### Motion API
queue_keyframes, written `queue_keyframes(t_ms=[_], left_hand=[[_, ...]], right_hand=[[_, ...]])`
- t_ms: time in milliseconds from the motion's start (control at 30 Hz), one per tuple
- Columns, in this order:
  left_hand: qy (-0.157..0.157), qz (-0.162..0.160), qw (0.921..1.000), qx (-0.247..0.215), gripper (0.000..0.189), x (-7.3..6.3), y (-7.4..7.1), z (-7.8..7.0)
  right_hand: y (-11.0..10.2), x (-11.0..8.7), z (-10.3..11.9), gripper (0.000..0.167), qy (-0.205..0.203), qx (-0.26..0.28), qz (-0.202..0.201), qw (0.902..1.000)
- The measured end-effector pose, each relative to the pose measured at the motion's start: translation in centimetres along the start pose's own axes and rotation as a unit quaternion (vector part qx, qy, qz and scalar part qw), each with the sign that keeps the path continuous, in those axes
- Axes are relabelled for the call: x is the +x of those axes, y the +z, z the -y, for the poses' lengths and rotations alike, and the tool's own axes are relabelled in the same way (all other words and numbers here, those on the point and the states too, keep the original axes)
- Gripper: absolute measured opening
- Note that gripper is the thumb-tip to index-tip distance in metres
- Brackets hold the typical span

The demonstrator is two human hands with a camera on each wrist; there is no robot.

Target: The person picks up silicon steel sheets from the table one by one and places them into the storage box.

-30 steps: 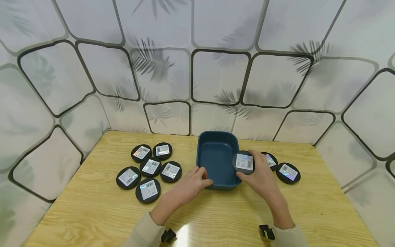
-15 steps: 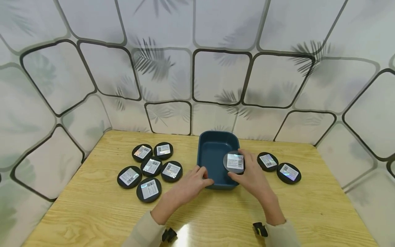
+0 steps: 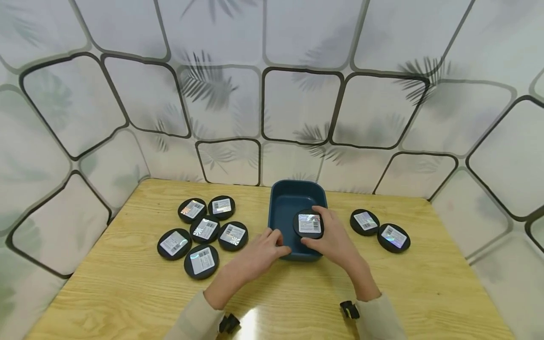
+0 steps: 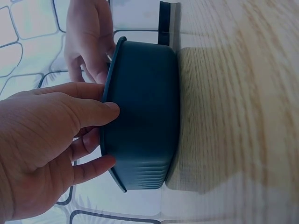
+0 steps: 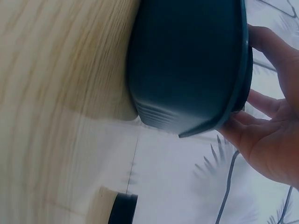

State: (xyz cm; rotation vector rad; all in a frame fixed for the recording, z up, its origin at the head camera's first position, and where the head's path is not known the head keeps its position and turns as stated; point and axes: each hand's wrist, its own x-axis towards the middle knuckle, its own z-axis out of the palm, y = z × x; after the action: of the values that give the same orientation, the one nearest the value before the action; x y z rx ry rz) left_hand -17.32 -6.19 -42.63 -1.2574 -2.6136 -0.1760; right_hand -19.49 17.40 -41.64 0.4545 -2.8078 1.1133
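Note:
A dark blue rectangular bin (image 3: 285, 208) stands on the wooden table. My left hand (image 3: 260, 252) grips its near left rim; in the left wrist view the thumb lies on the outside of the bin wall (image 4: 145, 107). My right hand (image 3: 333, 238) holds a flat round black disc (image 3: 309, 224) with a white barcode label, thumb and fingers at its edge. The disc is label-up at the bin's mouth. Seen from the right wrist, only its dark edge (image 5: 249, 77) shows past the rim, so how deep it sits is hidden.
Left of the bin lie several matching black discs (image 3: 201, 261) with labels up. Two more, a nearer disc (image 3: 393, 238) and a farther disc (image 3: 364, 222), lie to the right. A patterned curtain-like backdrop (image 3: 301, 104) rises behind the table (image 3: 297, 302).
My right hand has carried the black disc leftward from the bin's right rim to over its middle, uncovering a disc on the right. My left hand has stayed on the rim.

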Motion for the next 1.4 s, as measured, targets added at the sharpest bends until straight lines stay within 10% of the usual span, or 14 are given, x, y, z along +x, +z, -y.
queue_keyframes(t_ms=[1400], left_hand=[[0.006, -0.02, 0.9998, -0.002, 0.024, -0.1, 0.1, 0.0]], right_hand=[[2.9, 3.5, 0.0, 0.089, 0.04, -0.014, 0.1, 0.9941]])
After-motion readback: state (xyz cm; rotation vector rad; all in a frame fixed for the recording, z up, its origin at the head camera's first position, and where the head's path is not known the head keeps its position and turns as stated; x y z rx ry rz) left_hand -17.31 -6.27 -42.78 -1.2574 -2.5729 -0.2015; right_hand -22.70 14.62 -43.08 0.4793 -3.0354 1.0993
